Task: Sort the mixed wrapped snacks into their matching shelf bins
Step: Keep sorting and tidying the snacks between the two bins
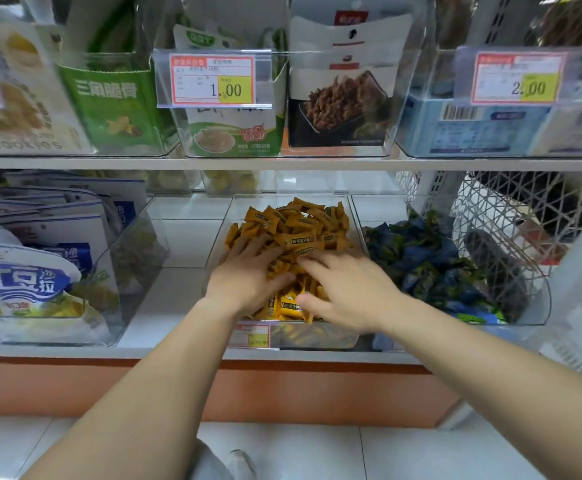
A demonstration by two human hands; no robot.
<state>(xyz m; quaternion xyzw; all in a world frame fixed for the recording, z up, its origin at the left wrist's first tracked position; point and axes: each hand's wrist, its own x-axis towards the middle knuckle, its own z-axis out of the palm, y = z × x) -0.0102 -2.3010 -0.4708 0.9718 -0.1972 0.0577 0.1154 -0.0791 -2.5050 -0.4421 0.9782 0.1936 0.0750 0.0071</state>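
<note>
A clear plastic bin (225, 216) on the lower shelf holds a heap of small orange wrapped snacks (300, 226). Both my hands lie in this bin on top of the heap. My left hand (248, 275) rests flat with fingers spread over the snacks at the front left. My right hand (348, 289) sits beside it at the front right, fingers spread and pointing left across the pile. I see no snack pinched in either hand. To the right, another clear bin (539, 306) holds blue and green wrapped snacks (428, 258).
A clear bin of white and blue bags (40, 271) stands at the left of the lower shelf. The upper shelf carries bins of larger bags (116, 98) with price tags (213, 79). A white wire basket (511, 216) hangs at the right. An orange shelf base (75, 386) runs below.
</note>
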